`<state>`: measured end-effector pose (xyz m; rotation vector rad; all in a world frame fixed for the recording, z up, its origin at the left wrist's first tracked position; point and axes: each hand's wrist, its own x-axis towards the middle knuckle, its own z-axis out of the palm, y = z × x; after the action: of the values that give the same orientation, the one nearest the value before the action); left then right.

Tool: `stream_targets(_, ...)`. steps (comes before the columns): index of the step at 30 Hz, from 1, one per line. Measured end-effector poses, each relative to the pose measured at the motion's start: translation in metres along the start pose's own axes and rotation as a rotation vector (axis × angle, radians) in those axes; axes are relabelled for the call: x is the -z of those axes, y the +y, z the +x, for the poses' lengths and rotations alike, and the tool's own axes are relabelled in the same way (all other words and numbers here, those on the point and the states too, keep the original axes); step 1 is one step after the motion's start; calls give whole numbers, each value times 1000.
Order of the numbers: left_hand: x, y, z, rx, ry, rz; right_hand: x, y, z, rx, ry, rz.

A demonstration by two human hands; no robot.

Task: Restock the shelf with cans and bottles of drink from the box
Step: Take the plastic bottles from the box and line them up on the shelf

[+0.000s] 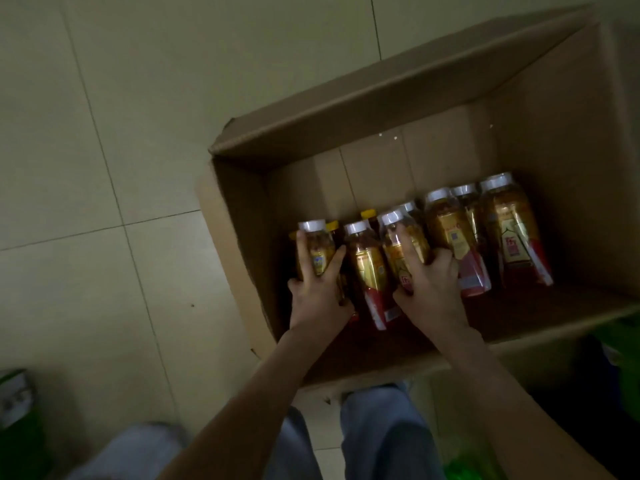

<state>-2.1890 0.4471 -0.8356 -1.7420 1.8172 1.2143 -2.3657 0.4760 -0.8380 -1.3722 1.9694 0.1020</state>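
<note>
tiled floor (86,133) upper left, cardboard box (381,98) centre right. gripping leftmost bottle (317,244) in left hand (318,296), third bottle (391,251) in right hand (429,289), crowded by other bottles (509,230).

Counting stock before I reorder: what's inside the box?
The box holds about seven white-capped bottles in a row, with two yellow caps showing behind them. The left hand and right hand each grip one. Anything beneath the row is covered.

A row of bottles (450,233) lies along the near wall inside the box (381,98) on the floor (86,150).
</note>
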Motion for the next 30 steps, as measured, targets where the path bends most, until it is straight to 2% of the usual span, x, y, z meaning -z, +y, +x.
stream_targets(6,94,43,-81,-172,-27,-56,73,-47,-72,-90,140,362)
stream_targets(8,139,67,-117,-279,-13,-89,120,-72,-106,-111,199,466)
stream_targets(11,213,105,-183,-418,-32,-140,202,-113,-171,-130,202,620)
stream_targets(13,265,133,-232,-545,-25,-162,261,-141,-220,-116,282,690)
stream_targets(18,372,203,-379,-830,56,-148,390,-192,-356,-40,566,743)
stream_targets(22,422,247,-502,-1025,69,-159,468,-220,-476,39,776,691)
stream_targets(26,440,277,-625,-1275,86,-181,509,-233,-603,143,961,614)
stream_targets(30,422,294,-747,-1498,125,-154,514,-232,-740,211,1101,552)
